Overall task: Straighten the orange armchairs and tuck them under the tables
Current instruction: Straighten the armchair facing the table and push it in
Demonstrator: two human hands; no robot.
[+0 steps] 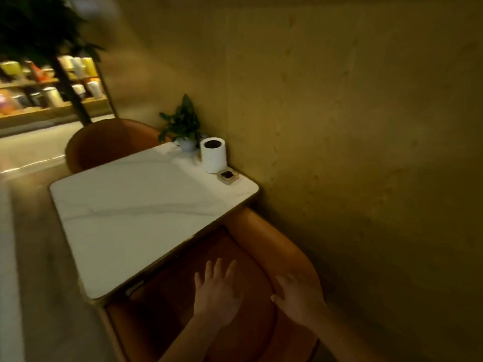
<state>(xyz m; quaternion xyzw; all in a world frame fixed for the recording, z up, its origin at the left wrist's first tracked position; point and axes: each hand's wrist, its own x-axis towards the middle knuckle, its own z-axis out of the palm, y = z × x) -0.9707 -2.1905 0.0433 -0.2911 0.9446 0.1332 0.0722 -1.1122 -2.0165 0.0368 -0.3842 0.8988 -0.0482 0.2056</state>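
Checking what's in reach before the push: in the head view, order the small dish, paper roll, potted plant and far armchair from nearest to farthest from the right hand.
From the right hand, which rests on the near armchair's back:
1. Small dish, on the table's wall-side corner.
2. Paper roll, just beyond the dish.
3. Potted plant, in the table's far corner by the wall.
4. Far armchair, beyond the table's far edge.

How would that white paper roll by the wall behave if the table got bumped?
The paper roll stands on end on the table, so it probably stays put under small bumps. It looks light and soft, so a harder knock could tip it, and then it may roll.
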